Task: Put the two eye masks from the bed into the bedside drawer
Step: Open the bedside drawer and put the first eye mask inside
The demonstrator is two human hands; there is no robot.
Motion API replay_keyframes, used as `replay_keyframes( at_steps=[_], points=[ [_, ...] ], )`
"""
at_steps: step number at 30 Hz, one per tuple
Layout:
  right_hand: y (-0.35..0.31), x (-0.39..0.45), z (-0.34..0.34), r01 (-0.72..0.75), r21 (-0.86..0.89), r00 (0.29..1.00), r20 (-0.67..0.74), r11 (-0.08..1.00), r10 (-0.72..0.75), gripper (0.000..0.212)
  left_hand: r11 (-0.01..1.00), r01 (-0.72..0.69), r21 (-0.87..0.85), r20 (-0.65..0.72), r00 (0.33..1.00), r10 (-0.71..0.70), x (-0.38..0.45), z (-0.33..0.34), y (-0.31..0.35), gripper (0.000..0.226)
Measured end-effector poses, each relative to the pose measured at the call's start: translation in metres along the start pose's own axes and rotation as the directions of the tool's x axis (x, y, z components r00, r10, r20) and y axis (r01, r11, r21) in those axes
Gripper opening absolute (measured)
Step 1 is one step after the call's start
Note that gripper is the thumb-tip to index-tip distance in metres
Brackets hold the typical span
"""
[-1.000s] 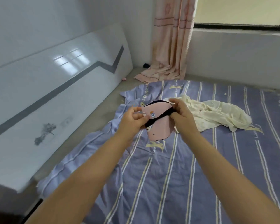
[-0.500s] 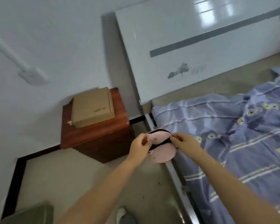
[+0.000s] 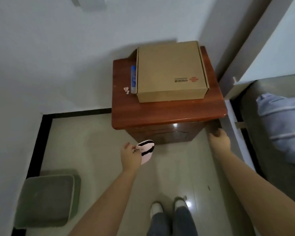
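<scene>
- Before the bedside cabinet [image 3: 163, 116] now, not the bed, my left hand [image 3: 130, 156] alone pinches the pink eye mask [image 3: 146, 150].
- My right hand [image 3: 220, 138] has let go, fingers curled loosely and empty, reaching for the still-closed drawer [image 3: 162, 136].

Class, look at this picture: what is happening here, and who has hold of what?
A person stands facing a wooden bedside cabinet with a cardboard box on top. The left hand holds a pink eye mask in front of it. The right hand reaches to the cabinet's lower right corner. The drawer looks shut.
</scene>
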State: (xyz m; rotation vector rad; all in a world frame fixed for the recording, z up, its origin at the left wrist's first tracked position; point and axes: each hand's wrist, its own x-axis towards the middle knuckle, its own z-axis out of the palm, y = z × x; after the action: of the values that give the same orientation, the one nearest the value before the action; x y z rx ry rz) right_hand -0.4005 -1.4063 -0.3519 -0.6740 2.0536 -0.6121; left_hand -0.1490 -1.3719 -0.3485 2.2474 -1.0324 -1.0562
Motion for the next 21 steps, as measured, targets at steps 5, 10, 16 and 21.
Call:
replay_keyframes(
  at_steps=[5,10,16,21],
  points=[
    [-0.008,0.061,0.050,0.079,0.261,0.989,-0.140,0.962,-0.043,0.070,0.988,-0.156,0.021,-0.144,0.977,0.157,0.075,0.026,-0.023,0.013],
    [-0.001,0.086,0.065,0.138,0.384,0.972,-0.228,0.913,-0.051,0.068,0.970,-0.238,-0.056,-0.248,0.944,0.217,0.102,0.047,-0.032,0.007],
    [0.011,0.086,0.062,0.193,0.406,0.961,-0.261,0.893,-0.089,0.064,0.966,-0.248,-0.079,-0.267,0.938,0.219,0.103,0.046,-0.040,0.005],
    [0.047,0.044,0.047,0.099,0.390,0.990,-0.132,0.916,-0.051,0.067,0.989,-0.136,-0.065,-0.138,0.982,0.126,0.061,0.035,-0.073,0.006]
  ],
)
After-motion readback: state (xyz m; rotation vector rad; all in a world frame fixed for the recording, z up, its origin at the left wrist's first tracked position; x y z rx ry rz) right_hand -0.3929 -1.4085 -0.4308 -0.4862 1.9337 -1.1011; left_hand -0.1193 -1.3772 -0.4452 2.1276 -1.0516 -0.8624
